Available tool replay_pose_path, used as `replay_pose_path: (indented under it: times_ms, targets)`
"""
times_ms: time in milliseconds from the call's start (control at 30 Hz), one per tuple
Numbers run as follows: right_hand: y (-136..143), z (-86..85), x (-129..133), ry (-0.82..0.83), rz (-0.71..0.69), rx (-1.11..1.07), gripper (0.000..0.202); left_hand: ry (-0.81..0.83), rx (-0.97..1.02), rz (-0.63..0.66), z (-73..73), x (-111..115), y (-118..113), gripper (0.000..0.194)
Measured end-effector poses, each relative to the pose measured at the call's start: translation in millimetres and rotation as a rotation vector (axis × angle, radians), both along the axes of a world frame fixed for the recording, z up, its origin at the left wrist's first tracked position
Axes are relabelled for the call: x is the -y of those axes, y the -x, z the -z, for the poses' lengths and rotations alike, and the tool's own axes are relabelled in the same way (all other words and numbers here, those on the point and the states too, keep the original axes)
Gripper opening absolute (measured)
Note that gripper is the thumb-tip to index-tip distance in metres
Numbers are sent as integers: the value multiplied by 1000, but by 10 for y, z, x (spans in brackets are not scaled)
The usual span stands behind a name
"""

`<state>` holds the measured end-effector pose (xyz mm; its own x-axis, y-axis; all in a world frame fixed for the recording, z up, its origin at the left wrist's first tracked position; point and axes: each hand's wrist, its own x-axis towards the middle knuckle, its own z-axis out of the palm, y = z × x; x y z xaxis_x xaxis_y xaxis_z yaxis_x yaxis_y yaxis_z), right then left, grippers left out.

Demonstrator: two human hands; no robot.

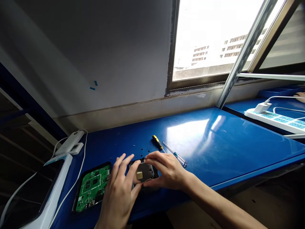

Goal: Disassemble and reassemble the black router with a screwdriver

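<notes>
My right hand [166, 168] pinches a dark, shiny metal plate [146, 170] between its thumb and fingers, at the plate's near and far edges. Thumb and index finger of my left hand [121, 187] hold the plate's left side, while its other fingers are stretched out. A small gold-coloured square [139, 175] shows on the plate. Under it lies a black casing [156, 173], partly hidden by my hands; I cannot tell whether the plate touches it. Left of my left hand, a green circuit board [95, 184] sits in a black shell, its right side covered.
Beyond my hands lie a yellow-and-black screwdriver [156, 141], a clear-handled screwdriver [180, 159] and several small dark screws [142, 155]. A white device with a dark screen [30, 194] and cables stand left. A power strip [278, 119] and another person's hand [299, 96] are far right.
</notes>
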<state>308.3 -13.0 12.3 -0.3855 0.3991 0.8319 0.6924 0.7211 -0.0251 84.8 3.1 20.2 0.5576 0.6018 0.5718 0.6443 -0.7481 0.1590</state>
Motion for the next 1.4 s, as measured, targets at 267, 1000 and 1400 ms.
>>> replay_pose_path:
  times_ms: [267, 1000, 1400]
  targets:
    - [12, 4, 3, -14, 29, -14, 59, -74, -82, 47, -81, -46, -59, 52]
    - [73, 65, 22, 453, -210, -259, 67, 362, 269, 105, -175, 77, -45, 49]
    - [63, 40, 27, 326, -144, -256, 57, 128, 218, 126, -141, 31, 131, 46]
